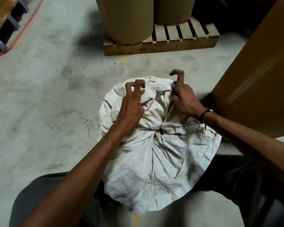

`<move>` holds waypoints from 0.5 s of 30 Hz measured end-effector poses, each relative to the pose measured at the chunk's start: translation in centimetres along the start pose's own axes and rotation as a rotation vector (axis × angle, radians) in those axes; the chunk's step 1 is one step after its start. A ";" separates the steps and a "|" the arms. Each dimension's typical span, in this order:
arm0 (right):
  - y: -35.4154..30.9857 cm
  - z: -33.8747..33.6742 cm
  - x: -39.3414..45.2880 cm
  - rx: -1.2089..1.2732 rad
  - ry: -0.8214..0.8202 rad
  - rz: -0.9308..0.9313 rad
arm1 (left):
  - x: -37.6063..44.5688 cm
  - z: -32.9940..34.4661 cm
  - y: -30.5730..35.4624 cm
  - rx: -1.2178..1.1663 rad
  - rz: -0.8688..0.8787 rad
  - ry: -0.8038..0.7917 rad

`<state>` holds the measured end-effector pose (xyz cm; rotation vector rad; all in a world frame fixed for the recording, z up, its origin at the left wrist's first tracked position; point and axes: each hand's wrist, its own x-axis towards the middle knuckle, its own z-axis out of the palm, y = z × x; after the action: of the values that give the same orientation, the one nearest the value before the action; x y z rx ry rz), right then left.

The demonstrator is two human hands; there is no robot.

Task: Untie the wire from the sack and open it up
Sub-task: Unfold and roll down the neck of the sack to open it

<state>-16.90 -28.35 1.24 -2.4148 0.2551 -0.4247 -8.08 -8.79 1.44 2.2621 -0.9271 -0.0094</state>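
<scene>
A full, dusty white sack (156,164) stands on the concrete floor between my knees. Its cloth is gathered into a neck near the middle, where a short dark piece of wire (161,131) shows in the folds. The loose mouth of the sack (156,94) spreads out beyond the neck. My left hand (131,102) hovers over the left side of the mouth, its fingers curled and apart, holding nothing I can see. My right hand (183,97) pinches a fold at the right edge of the mouth, forefinger lifted. A dark band circles the right wrist.
A wooden pallet (161,45) lies ahead, carrying two tall brown cardboard drums (126,18). A large brown box (256,71) stands close on the right of the sack. A red floor line (25,25) and dark racks run along the far left.
</scene>
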 end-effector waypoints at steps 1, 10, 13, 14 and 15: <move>0.3 -0.1 0.1 0.052 -0.003 0.011 | 0.4 -0.2 0.1 -0.078 -0.011 0.023; 1.3 -1.1 0.6 0.419 -0.082 0.411 | 1.9 -2.8 -0.1 -0.588 -0.177 -0.150; 2.0 -1.4 1.2 0.587 -0.084 0.587 | 1.9 -3.7 -0.8 -0.581 -0.083 -0.295; 2.1 -1.6 1.3 0.650 -0.086 0.640 | 1.8 -4.0 -1.0 -0.566 -0.041 -0.348; 2.0 -1.9 1.2 0.729 -0.097 0.678 | 1.8 -4.4 -1.1 -0.559 -0.011 -0.400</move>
<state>-16.58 -31.35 1.60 -1.5108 0.7068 -0.0581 -4.98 -6.76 4.57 1.7646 -0.9640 -0.6647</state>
